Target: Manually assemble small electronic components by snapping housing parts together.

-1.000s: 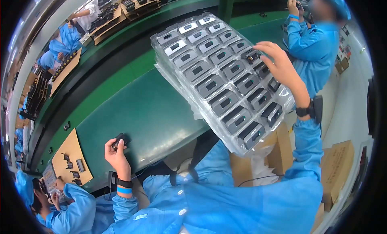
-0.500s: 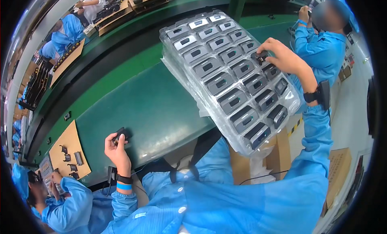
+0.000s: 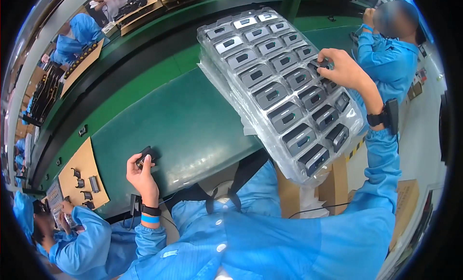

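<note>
My left hand (image 3: 144, 182) is raised over the near edge of the green table, its fingers closed on a small black plastic part (image 3: 146, 154). At the right side of a clear plastic tray (image 3: 355, 121), my right hand (image 3: 345, 71) pinches a small dark part (image 3: 320, 64) just at one of the pockets. My fingers partly cover that part, and I cannot tell whether it touches the pocket. Rows of grey and black rectangular housings (image 3: 285, 118) with dark slots fill the tray. It seems to be the top of a stack.
A green table (image 3: 183, 120) runs beneath the tray. On its left lies a brown board (image 3: 83, 164) with several black parts. Co-workers in blue sit at the lower left, upper left and upper right (image 3: 386, 63). Cardboard boxes (image 3: 337, 183) stand below the tray's near end.
The whole view has shifted slightly. My right hand stays at the same tray pocket, and the dark part in its fingers now looks flatter. My left hand still holds the black part, turned a little.
</note>
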Demonstrator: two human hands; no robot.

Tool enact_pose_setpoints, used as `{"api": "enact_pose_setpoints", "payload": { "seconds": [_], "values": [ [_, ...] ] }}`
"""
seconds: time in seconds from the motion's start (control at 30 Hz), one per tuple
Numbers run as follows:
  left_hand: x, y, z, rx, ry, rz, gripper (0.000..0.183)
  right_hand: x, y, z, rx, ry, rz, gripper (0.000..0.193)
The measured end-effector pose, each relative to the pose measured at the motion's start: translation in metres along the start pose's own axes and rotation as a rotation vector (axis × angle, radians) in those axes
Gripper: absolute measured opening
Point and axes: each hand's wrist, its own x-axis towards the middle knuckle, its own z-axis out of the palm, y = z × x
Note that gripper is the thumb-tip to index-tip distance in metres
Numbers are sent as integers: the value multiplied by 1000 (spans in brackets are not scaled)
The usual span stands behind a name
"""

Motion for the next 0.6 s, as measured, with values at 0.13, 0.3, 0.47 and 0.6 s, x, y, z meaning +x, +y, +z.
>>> {"api": "enact_pose_setpoints", "payload": {
  "seconds": [0.13, 0.3, 0.47, 0.6],
  "values": [
    [-1, -2, -1, 6, -4, 2, 21, -6, -3, 6, -14, 81, -16, 35],
    [-2, 1, -1, -29, -16, 14, 22, -10, -22, 14, -108, 171, 119, 45],
    [1, -3, -4, -29, -22, 23, 22, -4, -34, 13, -242, 163, 237, 47],
    [4, -8, -10, -53, -18, 9, 22, 7, -32, 17, -293, 142, 216, 42]
  ]
}}
